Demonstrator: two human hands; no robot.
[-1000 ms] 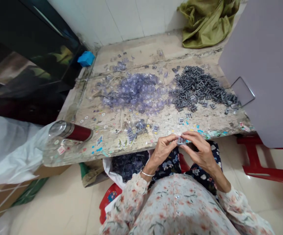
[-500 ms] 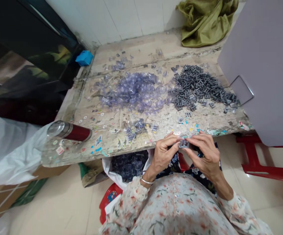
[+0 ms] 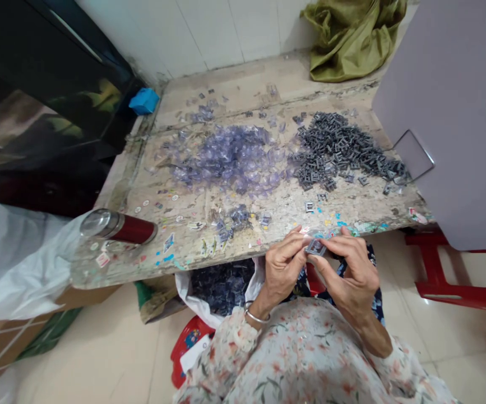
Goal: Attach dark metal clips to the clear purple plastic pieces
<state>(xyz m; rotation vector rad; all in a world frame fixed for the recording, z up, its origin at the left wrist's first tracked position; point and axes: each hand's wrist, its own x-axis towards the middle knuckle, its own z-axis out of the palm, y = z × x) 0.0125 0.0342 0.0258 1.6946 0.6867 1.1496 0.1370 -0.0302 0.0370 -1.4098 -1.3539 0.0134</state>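
Observation:
Between my two hands, at the table's front edge, is a small grey plastic frame with what looks like a clear part [image 3: 316,246]. My left hand [image 3: 283,262] pinches its left side with thumb and fingers. On the opposite side my right hand [image 3: 351,268] grips it the same way. Two loose grey frame pieces [image 3: 309,207] lie on the table just beyond my fingers. Farther back on the right is a heap of dark grey plastic frames [image 3: 339,146]. A pile of clear, purplish plastic pieces [image 3: 236,154] spreads over the middle.
The worn wooden table [image 3: 175,224] bears a red thermos [image 3: 131,227] at left and a small cluster of clear-and-grey pieces [image 3: 232,221] near the front. Below hangs a white bag of dark pieces [image 3: 221,286]. A grey panel [image 3: 448,123] and red stool [image 3: 457,289] stand right.
The small frame in my fingers has tilted, its right side now higher. My hands have shifted slightly and stay closed on it.

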